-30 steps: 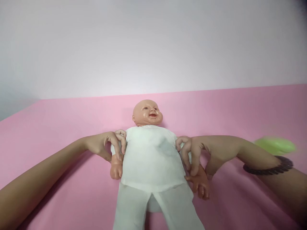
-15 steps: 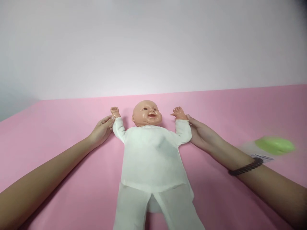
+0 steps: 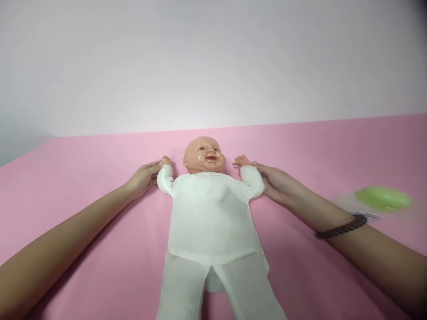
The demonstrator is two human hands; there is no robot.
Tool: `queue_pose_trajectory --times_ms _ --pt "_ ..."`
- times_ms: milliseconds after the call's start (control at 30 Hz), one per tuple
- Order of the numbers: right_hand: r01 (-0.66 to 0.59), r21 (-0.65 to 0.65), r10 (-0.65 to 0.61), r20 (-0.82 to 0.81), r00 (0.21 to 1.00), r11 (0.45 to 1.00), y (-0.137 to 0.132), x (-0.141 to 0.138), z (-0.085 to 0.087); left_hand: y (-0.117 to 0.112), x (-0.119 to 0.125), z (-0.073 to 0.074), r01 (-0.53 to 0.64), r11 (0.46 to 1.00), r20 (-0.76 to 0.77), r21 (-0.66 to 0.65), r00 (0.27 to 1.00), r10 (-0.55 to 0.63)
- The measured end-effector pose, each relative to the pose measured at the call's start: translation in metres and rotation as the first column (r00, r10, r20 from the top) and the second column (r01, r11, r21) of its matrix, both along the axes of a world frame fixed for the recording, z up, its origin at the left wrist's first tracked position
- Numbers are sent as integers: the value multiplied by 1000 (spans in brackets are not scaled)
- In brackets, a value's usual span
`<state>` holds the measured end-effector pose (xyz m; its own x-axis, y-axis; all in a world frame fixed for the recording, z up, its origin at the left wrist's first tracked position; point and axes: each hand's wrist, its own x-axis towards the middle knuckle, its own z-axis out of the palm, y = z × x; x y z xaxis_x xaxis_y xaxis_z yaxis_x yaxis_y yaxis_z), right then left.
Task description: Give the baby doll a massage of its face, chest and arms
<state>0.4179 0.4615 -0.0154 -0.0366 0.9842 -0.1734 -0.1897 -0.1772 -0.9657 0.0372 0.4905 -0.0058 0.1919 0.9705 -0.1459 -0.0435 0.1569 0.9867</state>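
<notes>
A baby doll (image 3: 213, 213) in white clothes lies on its back, head away from me and both arms raised beside its head. My left hand (image 3: 142, 180) pinches the doll's arm on the left at the wrist, where the sleeve ends. On the other side, my right hand (image 3: 275, 180) grips the doll's arm around the white sleeve; its thumb shows near the cuff and its other fingers are partly hidden behind the sleeve. The doll's small plastic hands stick out of both cuffs.
The doll lies on a pink surface (image 3: 110, 262) that meets a pale wall (image 3: 213, 66) at the back. Beyond my right forearm lies a bottle with a green cap (image 3: 383, 198), blurred and partly covered by the arm. A dark coiled band (image 3: 343, 227) circles my right wrist.
Both doll hands have tipped lower and inward toward its head, with my hands shifting slightly along. My grip on each arm stays. The doll's body keeps its place.
</notes>
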Motion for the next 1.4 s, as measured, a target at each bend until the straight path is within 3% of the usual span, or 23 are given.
queue_pose_trajectory --times_ms 100,267,400,467,600,667,767,833,900,1000,1067,1133,1200,1300,1333,1400 --pt "-26 65 27 -14 1000 998 0 4 -1 1 -3 -3 5 999 67 50 998 -8" --pt "-74 129 83 -64 994 989 -12 8 9 7 -17 -8 130 983 188 127 970 -152" --pt "-283 185 308 -120 944 941 -16 17 5 5 -22 -9 244 944 227 220 929 -293" --pt "-478 189 493 -38 869 858 -13 26 -2 2 -22 -11 381 875 164 298 883 -440" --pt "-759 225 747 156 647 611 -8 38 -9 -5 -19 -8 725 612 -121 317 671 -732" --pt "-803 258 772 231 592 538 -9 38 -4 -10 -16 -1 799 529 -279 288 598 -752" --pt "-878 202 795 374 478 433 -14 31 10 -17 -11 14 860 441 -491 258 510 -707" --pt "-922 128 806 453 381 364 -19 25 21 -21 -8 22 878 411 -562 246 474 -678" --pt "-939 49 799 511 316 340 -24 20 30 -22 -5 26 880 409 -578 243 469 -667" --pt "-935 -20 787 547 285 353 -27 17 35 -21 -6 22 879 410 -561 244 473 -679" --pt "-935 -2 795 527 301 355 -24 20 28 -16 -9 14 868 427 -493 254 496 -714" --pt "-914 116 801 446 398 389 -19 27 16 -11 -14 3 813 506 -334 287 580 -743" --pt "-823 245 776 279 565 512 -15 33 4 -6 -18 -5 696 644 -109 317 702 -704" --pt "-532 262 552 -2 834 805 -14 31 -2 -1 -21 -10 464 845 144 267 847 -511" --pt "-434 234 455 -46 889 870 -15 28 -1 -1 -20 -10 395 889 177 232 882 -437" --pt "-284 197 299 -50 953 938 -16 17 5 1 -17 -8 245 955 193 168 942 -276"
